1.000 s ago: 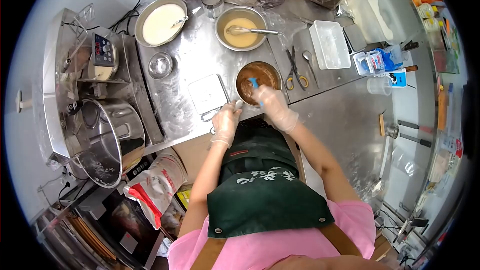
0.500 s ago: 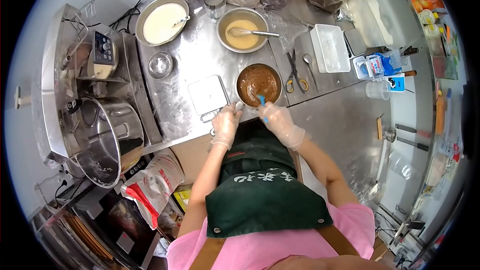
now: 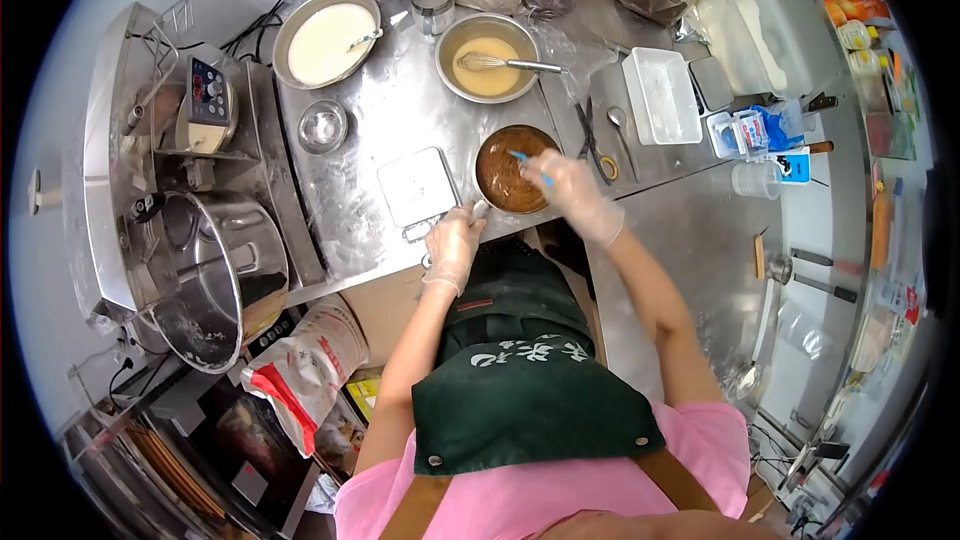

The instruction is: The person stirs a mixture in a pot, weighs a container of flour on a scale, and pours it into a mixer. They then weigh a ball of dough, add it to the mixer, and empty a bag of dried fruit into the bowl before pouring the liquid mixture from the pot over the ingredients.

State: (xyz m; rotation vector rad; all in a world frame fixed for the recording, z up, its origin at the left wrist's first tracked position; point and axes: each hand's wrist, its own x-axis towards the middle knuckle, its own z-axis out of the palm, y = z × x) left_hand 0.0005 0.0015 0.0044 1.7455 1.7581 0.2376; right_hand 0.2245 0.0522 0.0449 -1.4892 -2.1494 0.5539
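A saucepan [image 3: 479, 180] with thick brown mixture [image 3: 503, 178] in it stands near the front edge of the steel table. My gloved left hand [image 3: 455, 240] is closed around its handle [image 3: 481, 208], left of the pan's front. In my gloved right hand [image 3: 573, 192], over the pan's right rim, is a blue spatula [image 3: 518, 155]; its tip is in the brown mixture. Left of the pan lies a white kitchen scale [image 3: 416, 187]. Behind the pan is a metal bowl [image 3: 445, 75] of pale yellow batter, a whisk [image 3: 510, 65] resting across it.
Scissors [image 3: 588, 130] and a spoon [image 3: 622, 135] lie to the right, near a white plastic tub [image 3: 662, 90]. At back left are a bowl of white liquid [image 3: 325, 45] and a small glass bowl [image 3: 322, 127]. A stand mixer's steel bowl [image 3: 225, 290] is at far left.
My right hand has moved up and to the right, carrying the spatula from the pan's front toward its back and right rim. My left hand stays on the handle.
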